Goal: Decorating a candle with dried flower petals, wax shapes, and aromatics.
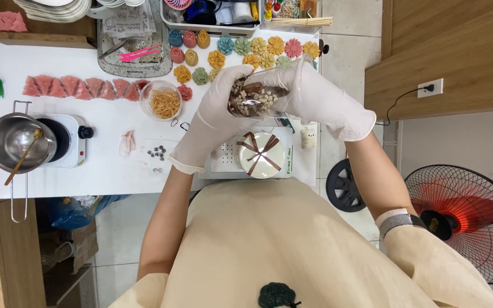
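Above the white table (104, 171), both gloved hands close around one clear jar (256, 98) of pale and brown pieces, tilted, held over a small scale (223, 157): left hand (209, 122) wraps its side, right hand (315, 100) grips the far end. Below sits a round lidded tin (262, 155), ribbon-tied. Glass bowl (162, 100): orange shreds. Steel pot (13, 142) on hotplate: one spoon. Moulded flowers (246, 51) lie in rows.
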